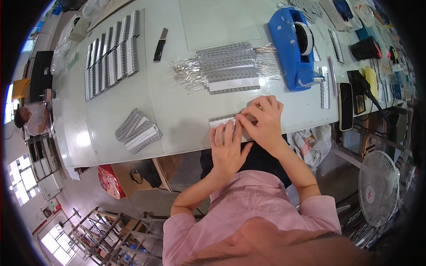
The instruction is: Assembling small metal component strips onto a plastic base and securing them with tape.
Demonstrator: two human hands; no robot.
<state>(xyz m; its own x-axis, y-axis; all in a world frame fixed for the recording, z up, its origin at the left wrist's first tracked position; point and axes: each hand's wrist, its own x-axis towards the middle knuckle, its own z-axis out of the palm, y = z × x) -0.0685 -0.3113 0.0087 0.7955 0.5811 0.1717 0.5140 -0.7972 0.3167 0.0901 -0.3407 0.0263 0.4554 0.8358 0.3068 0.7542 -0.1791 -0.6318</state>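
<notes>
A grey segmented strip (pixel 217 119) with a white band lies near the front edge of the table, partly hidden by my hands. My left hand (pixel 228 148) rests over it with fingers stretched out, their tips on the strip. My right hand (pixel 265 126) is at the strip's right part, thumb and index finger pinched close to the left fingertips. What sits in that pinch is too small to make out. Beyond the hands lies a stack of similar grey strips (pixel 230 66), with thin metal wires (pixel 188 73) sticking out at both ends.
A blue tape dispenser (pixel 286 48) stands right of the stack. Rows of grey strips (pixel 113 53) lie far left, near a black-handled knife (pixel 160 49). A small pile of strips (pixel 140 131) is near left. A phone (pixel 345 106) lies at the right edge, above a fan (pixel 378 188).
</notes>
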